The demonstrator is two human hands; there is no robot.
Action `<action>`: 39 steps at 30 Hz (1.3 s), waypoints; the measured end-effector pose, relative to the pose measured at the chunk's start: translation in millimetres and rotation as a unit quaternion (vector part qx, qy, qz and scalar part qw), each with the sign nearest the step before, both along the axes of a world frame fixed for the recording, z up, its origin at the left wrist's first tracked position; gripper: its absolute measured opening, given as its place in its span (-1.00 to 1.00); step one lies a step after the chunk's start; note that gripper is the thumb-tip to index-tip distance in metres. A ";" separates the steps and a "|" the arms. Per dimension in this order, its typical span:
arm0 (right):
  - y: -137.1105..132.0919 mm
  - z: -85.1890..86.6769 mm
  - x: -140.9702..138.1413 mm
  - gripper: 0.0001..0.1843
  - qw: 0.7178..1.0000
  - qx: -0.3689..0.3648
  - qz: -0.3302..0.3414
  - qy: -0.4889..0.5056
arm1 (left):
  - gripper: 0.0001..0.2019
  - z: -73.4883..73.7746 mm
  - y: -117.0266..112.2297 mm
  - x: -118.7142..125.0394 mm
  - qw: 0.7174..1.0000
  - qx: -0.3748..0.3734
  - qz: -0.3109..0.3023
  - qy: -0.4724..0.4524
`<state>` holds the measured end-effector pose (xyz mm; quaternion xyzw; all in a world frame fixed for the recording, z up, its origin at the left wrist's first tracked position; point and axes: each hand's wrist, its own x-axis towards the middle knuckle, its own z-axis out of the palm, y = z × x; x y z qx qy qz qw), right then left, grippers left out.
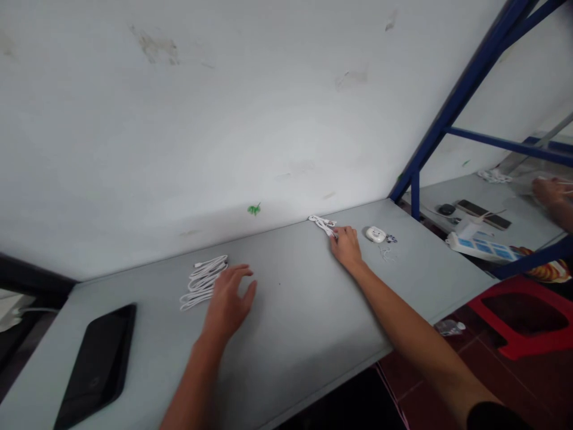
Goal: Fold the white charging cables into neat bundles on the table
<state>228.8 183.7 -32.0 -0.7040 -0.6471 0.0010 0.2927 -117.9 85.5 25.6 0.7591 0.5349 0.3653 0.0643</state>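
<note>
My left hand [228, 298] hovers open over the grey table [304, 310], fingers spread, just right of a pile of coiled white cables [203, 280]. My right hand [345, 243] reaches to the back of the table near the wall, fingers curled onto a small bundle of white cable [321, 223]. A small white round case [375, 234] lies just right of that hand, with a thin white wire [385, 254] in front of it.
A black phone [98, 364] lies face up at the table's left front. A blue metal rack frame [452, 113] stands at right. Behind it, another person's hand [551, 192] works at a second table with a power strip [481, 246]. A red plastic stool [523, 316] sits on the floor.
</note>
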 end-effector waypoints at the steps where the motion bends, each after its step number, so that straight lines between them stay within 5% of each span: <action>1: -1.5 1.5 2.6 -0.76 1.000 -0.001 0.008 0.021 | -0.81 -2.5 2.4 21.2 0.999 -0.025 -0.015 -0.042; 4: -8.3 5.8 -1.8 -0.81 0.986 -0.023 0.065 0.154 | -0.81 -14.4 9.2 72.8 0.973 -0.137 -0.051 -0.180; 6: -17.0 6.8 -20.4 -0.80 0.952 -0.046 0.123 0.275 | -0.72 -21.7 11.8 89.3 0.940 -0.200 -0.048 -0.273; 9: -36.8 6.1 -65.7 -0.70 0.870 -0.104 0.232 0.421 | -0.54 -27.5 13.5 89.2 0.898 -0.236 -0.051 -0.369; 12: -55.7 9.1 -103.9 -0.65 0.802 -0.168 0.317 0.478 | -0.50 -28.4 14.7 78.7 0.891 -0.217 -0.024 -0.399; 14: -63.2 14.8 -113.5 -0.67 0.802 -0.168 0.325 0.471 | -0.52 -28.3 14.8 75.1 0.894 -0.213 -0.012 -0.393; 19: -68.1 32.8 -101.0 -0.82 0.855 -0.061 0.350 0.379 | -0.59 -28.0 9.7 79.5 0.904 -0.236 -0.068 -0.350; 26: -67.7 40.5 -84.0 -0.85 0.869 0.029 0.447 0.208 | -0.69 -23.0 4.5 77.0 0.909 -0.248 -0.099 -0.320; 30: -69.9 42.6 -79.7 -0.84 0.869 0.023 0.455 0.191 | -0.74 -19.9 5.9 74.5 0.909 -0.264 -0.095 -0.307; 34: -72.5 44.0 -82.0 -0.88 0.855 -0.070 0.415 0.303 | -0.83 -18.5 7.7 71.3 0.927 -0.220 -0.111 -0.282; 36: -71.6 43.6 -83.8 -0.88 0.821 -0.178 0.359 0.408 | -0.86 -16.3 7.2 70.3 0.936 -0.189 -0.132 -0.268; 39: -68.1 43.0 -84.2 -0.91 0.702 -0.352 0.282 0.551 | -0.87 -11.1 3.8 71.8 0.937 -0.168 -0.170 -0.255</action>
